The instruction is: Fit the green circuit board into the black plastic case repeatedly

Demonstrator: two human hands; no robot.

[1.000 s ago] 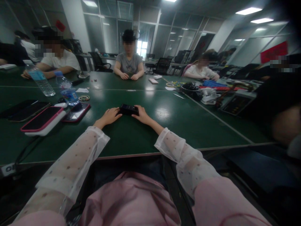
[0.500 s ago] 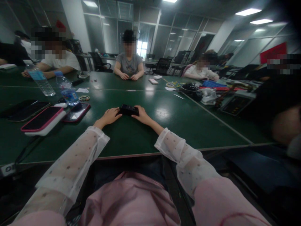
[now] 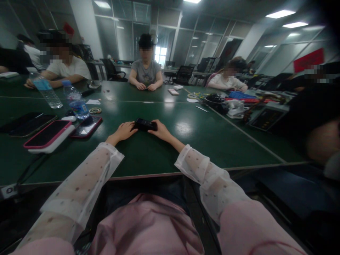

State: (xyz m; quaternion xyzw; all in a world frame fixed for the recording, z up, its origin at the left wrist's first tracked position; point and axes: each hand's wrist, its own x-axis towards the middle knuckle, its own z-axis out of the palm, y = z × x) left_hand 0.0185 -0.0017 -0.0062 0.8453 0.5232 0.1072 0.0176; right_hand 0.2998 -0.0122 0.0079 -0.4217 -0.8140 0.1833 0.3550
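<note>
A small black box-shaped device (image 3: 145, 124), with a dark screen-like face on top, sits on the green table between my hands. At its left end is my left hand (image 3: 123, 132), fingers bent and thumb close against the device's edge. My right hand (image 3: 160, 131) grips the opposite end, with the thumb on the near side and the fingers behind. What the device is exactly is too dark to make out. Both wrists rest low over the tabletop.
To the left lie a pink-edged phone (image 3: 49, 134) on a white block, another phone (image 3: 87, 126), a water bottle (image 3: 75, 101) and a tape roll (image 3: 95, 110). A pen (image 3: 202, 109) and a cluttered pile (image 3: 236, 106) are at right. Several people sit around the table (image 3: 212, 141).
The device has shifted very slightly between my hands. My hands stay almost in the same place.
</note>
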